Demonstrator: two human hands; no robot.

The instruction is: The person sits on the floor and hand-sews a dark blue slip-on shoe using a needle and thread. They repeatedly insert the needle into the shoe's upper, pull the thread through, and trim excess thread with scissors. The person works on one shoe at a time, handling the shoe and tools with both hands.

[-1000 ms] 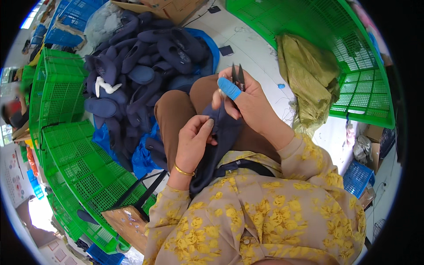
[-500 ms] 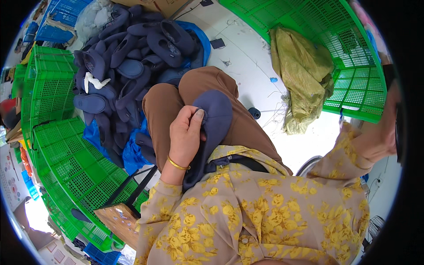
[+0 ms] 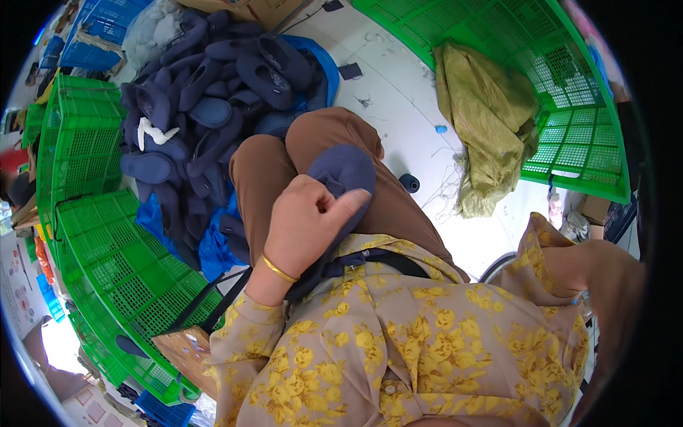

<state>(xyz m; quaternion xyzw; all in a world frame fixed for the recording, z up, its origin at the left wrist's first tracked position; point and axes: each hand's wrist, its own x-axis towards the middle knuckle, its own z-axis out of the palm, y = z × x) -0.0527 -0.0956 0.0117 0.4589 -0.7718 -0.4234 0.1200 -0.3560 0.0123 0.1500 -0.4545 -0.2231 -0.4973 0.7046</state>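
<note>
A dark navy slipper (image 3: 343, 174), soft and rounded at the toe, lies on the person's lap over brown trousers (image 3: 284, 153). The left hand (image 3: 302, 224) grips it, fingers (image 3: 348, 203) curled closed on its near edge. The right hand is out of view; only a bare forearm (image 3: 605, 277) reaches to the picture's right rim. A pile of like slippers (image 3: 206, 85) lies beyond, by green plastic crates (image 3: 92, 242). A brown cardboard box (image 3: 181, 349) at lower left is partly hidden.
</note>
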